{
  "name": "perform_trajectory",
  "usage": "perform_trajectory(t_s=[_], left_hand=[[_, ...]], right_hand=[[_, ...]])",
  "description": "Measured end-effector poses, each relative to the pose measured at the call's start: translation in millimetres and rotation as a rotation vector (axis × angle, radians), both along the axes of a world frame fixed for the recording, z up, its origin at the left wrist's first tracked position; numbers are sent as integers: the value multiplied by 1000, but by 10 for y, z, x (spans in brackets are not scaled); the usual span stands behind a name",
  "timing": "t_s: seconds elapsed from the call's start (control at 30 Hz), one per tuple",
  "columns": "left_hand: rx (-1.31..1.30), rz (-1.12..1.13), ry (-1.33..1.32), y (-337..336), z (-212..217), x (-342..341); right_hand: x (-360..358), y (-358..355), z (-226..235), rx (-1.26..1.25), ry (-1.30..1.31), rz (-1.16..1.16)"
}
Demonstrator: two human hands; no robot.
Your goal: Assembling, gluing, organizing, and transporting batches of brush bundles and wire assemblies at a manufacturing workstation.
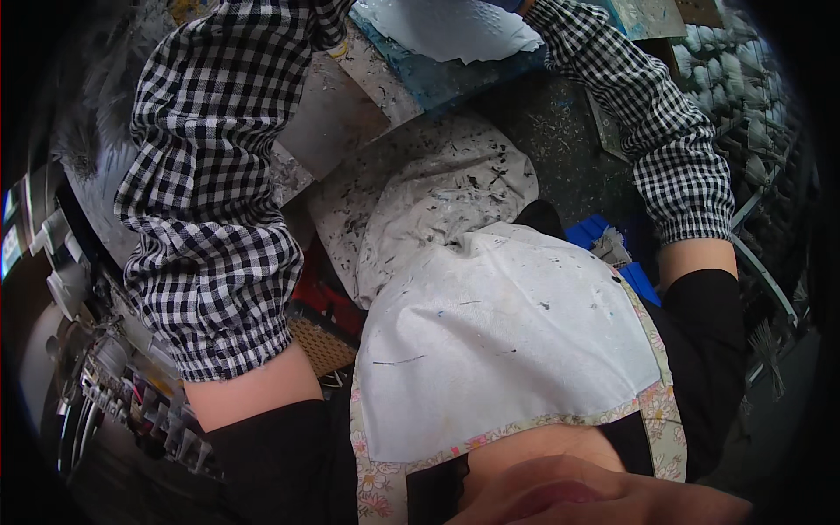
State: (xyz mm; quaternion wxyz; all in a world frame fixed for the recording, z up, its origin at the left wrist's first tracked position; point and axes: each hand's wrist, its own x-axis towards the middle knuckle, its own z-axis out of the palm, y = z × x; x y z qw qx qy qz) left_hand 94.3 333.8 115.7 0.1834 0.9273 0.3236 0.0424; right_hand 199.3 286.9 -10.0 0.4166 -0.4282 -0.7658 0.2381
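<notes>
Both my arms, in black-and-white checked sleeves, reach up to the top edge of the head view. My left hand lies beyond that edge. Of my right hand (527,7) only a sliver shows beside the cuff, so its fingers are hidden. Right by it is a white sheet (451,33) with a ragged lower edge; whether it is paper or cloth I cannot tell. Below the sheet lies a blue-stained board (446,86). A brown, worn board (337,118) sits to its left, near my left sleeve.
My white apron (507,324), its lower part spotted with dark flecks, covers my lap. Bundles of pale bristles (731,74) stand at the far right. A blue object (637,278) is beside my right elbow. A tan woven panel (322,339) is near my left elbow.
</notes>
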Motion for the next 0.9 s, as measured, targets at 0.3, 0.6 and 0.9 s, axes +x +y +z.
perform_trajectory(t_s=[0.3, 0.6, 0.9], left_hand=[[6, -27, 11, -23, -8, 30], [-10, -10, -15, 14, -53, 33], [-42, 8, -37, 13, -61, 77]], right_hand=[[-27, 17, -20, 90, 35, -4], [-62, -32, 21, -29, 119, -28], [0, 22, -64, 3, 128, 61]])
